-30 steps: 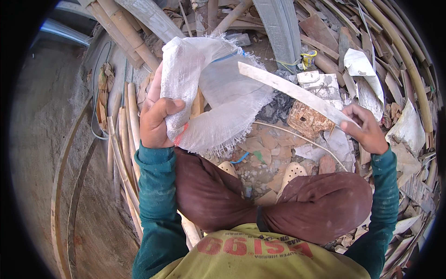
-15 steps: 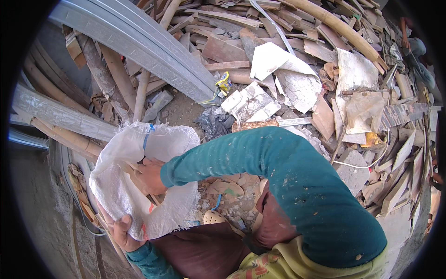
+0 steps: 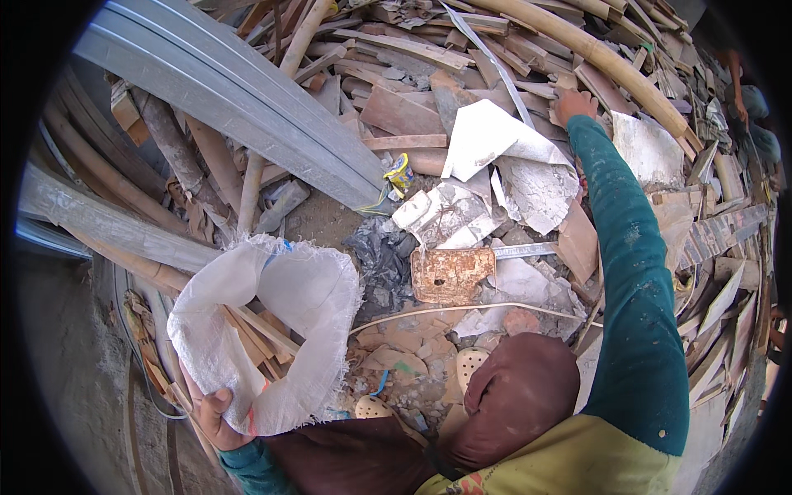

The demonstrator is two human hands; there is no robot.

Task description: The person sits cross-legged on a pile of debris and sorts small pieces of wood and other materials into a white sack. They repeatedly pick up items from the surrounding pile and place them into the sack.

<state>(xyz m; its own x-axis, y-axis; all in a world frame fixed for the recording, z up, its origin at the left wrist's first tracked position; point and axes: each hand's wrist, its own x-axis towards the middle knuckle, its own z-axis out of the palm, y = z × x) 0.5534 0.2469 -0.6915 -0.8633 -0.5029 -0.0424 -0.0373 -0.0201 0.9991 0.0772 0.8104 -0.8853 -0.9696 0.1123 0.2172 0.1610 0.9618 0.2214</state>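
A white woven sack [image 3: 318, 330] stands open-mouthed in front of me on the left, its rim frayed. My left hand [image 3: 216, 421] is closed on the sack's near left edge, thumb on the outside. Inside lie several wooden strips [image 3: 262, 338]. My right arm is stretched far out to the right, over the debris pile. There my right hand [image 3: 573, 105] is closed around a small piece of wood [image 3: 566, 81]; its fingertips are partly hidden.
Metal channels [image 3: 247, 99] slant in from the upper left. Broken boards and a long bamboo pole [image 3: 610, 62] fill the far side. A rusty plate [image 3: 452, 275], a black plastic bag [image 3: 381, 256] and white sheet scraps [image 3: 487, 140] lie mid-floor. Another person [image 3: 747, 103] is at far right.
My right hand has left the sack's mouth and swung far out to the right onto the wood pile. The left hand still holds the sack, and the strips inside now show.
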